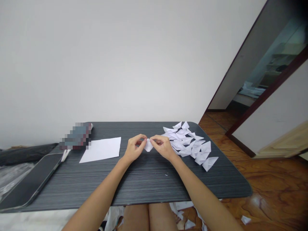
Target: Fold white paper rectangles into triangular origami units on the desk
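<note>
Between my two hands, above the middle of the dark table, is a small folded piece of white paper. My left hand pinches its left side with thumb and forefinger. On the other side my right hand is closed on its right edge in the same way. Fingers cover the paper's upper corners, and its lower point shows. Just right of my right hand lies a pile of folded white paper boats. To the left, a flat white sheet of paper rests on the table.
A blurred-out object sits at the back left of the black wood-grain table. Beside it is a dark flat panel. White paper scraps lie on the wooden floor. A white wall rises behind; a doorway opens at right.
</note>
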`<state>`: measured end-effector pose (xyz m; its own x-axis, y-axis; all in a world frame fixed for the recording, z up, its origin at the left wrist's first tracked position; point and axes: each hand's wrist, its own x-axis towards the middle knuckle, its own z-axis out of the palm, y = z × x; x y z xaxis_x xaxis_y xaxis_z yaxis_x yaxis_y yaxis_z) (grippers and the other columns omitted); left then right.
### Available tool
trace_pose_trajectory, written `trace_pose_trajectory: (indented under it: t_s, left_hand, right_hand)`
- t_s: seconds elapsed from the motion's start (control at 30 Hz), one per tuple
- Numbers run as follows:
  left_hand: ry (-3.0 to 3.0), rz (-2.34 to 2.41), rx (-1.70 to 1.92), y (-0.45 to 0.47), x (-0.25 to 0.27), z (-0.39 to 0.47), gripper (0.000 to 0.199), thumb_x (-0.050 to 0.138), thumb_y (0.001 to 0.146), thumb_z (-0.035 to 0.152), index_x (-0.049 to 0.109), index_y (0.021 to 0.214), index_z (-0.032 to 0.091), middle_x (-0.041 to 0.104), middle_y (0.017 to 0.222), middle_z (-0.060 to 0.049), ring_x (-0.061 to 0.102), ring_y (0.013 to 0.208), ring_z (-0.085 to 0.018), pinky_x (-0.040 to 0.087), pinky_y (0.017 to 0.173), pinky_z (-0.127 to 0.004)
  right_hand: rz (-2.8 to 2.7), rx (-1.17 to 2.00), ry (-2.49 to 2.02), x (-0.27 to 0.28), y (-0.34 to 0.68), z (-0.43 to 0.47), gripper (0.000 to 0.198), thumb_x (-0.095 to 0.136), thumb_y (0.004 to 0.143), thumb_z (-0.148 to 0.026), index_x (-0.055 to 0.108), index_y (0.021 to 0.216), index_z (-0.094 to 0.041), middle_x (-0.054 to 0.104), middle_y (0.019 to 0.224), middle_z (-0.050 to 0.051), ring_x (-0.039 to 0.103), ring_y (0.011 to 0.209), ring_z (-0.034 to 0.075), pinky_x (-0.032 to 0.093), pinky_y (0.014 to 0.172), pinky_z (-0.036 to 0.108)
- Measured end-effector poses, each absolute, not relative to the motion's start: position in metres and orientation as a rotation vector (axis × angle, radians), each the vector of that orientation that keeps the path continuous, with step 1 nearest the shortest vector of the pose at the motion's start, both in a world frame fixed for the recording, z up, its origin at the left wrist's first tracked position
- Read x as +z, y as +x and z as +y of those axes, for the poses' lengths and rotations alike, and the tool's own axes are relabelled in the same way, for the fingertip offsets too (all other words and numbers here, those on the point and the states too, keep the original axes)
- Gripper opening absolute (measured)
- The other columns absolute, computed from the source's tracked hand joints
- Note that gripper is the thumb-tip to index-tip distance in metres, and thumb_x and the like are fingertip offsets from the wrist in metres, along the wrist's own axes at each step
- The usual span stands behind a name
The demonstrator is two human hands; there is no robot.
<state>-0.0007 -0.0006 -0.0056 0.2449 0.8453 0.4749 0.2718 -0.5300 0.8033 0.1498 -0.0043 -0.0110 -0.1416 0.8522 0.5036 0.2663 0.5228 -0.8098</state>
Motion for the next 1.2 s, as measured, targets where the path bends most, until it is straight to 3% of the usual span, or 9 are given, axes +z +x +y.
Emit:
trace_pose_trajectory:
  t_s: [0.1,0.27,0.4,0.57,0.8,0.93,1.07,1.2]
  left_hand:
    - [1.858,0.968,1.269,0.000,-0.001,-0.002,0.018,0.048,0.076,0.032,0.053,0.076,0.015,0.055,0.069,0.000,0.054,0.049,-0.009,0.045,0.046,-0.018]
    - [1.853,0.971,1.339,-0.002,0.003,-0.002,0.020,0.046,0.078,0.032,0.055,0.081,0.015,0.059,0.082,-0.003,0.058,0.062,-0.011,0.047,0.058,-0.021]
    - [1.898,0.984,1.331,-0.007,0.000,0.001,0.020,0.043,0.080,0.031,0.053,0.086,0.015,0.059,0.087,-0.005,0.060,0.066,-0.013,0.048,0.062,-0.023]
    - [2.142,0.929,1.076,-0.015,0.002,0.003,0.023,0.038,0.082,0.028,0.052,0.096,0.015,0.060,0.085,-0.005,0.060,0.066,-0.012,0.048,0.062,-0.022]
    - [2.317,0.936,1.086,-0.022,0.002,0.008,0.016,0.048,0.078,0.025,0.059,0.080,0.014,0.063,0.078,-0.005,0.057,0.070,-0.012,0.046,0.066,-0.022]
    - [2.253,0.990,1.171,-0.023,-0.001,0.010,0.015,0.050,0.077,0.026,0.059,0.076,0.014,0.064,0.077,-0.004,0.058,0.068,-0.012,0.046,0.064,-0.022]
    - [2.212,1.004,1.184,-0.023,0.001,0.009,0.016,0.052,0.075,0.027,0.060,0.074,0.013,0.064,0.075,-0.005,0.059,0.067,-0.014,0.047,0.064,-0.024]
    - [2.201,0.900,1.146,-0.021,0.005,0.006,0.016,0.049,0.077,0.025,0.060,0.080,0.013,0.062,0.083,-0.007,0.058,0.073,-0.014,0.047,0.066,-0.025]
  right_hand:
    - [-1.614,0.840,-0.939,-0.010,0.151,-0.003,0.021,0.050,0.074,-0.034,0.060,0.076,-0.016,0.053,0.055,-0.001,0.044,0.038,0.007,0.034,0.037,0.019]
    - [-1.516,0.880,-0.895,-0.006,0.155,-0.003,0.022,0.048,0.076,-0.036,0.057,0.079,-0.016,0.057,0.067,0.002,0.053,0.045,0.009,0.040,0.042,0.021]
    - [-1.541,0.736,-0.902,-0.004,0.158,-0.002,0.020,0.044,0.079,-0.033,0.056,0.081,-0.017,0.057,0.075,0.004,0.054,0.052,0.010,0.041,0.046,0.021]
    - [-1.736,0.424,-0.928,-0.004,0.161,-0.005,0.018,0.039,0.082,-0.025,0.056,0.080,-0.017,0.056,0.077,0.004,0.053,0.062,0.012,0.043,0.056,0.023]
    - [-1.869,0.406,-0.896,-0.003,0.170,-0.007,0.020,0.033,0.084,-0.017,0.052,0.088,-0.017,0.054,0.075,0.003,0.053,0.055,0.009,0.044,0.057,0.023]
    - [-2.018,0.395,-0.833,0.001,0.175,-0.009,0.016,0.039,0.081,-0.015,0.054,0.087,-0.017,0.056,0.078,0.004,0.054,0.070,0.013,0.044,0.067,0.027]
    - [-1.995,0.406,-0.836,0.002,0.175,-0.008,0.006,0.051,0.075,-0.019,0.055,0.079,-0.016,0.055,0.086,0.006,0.053,0.073,0.014,0.044,0.065,0.027]
    - [-2.017,0.427,-0.824,0.000,0.174,-0.007,0.008,0.051,0.076,-0.017,0.057,0.081,-0.017,0.056,0.086,0.005,0.053,0.076,0.014,0.044,0.066,0.026]
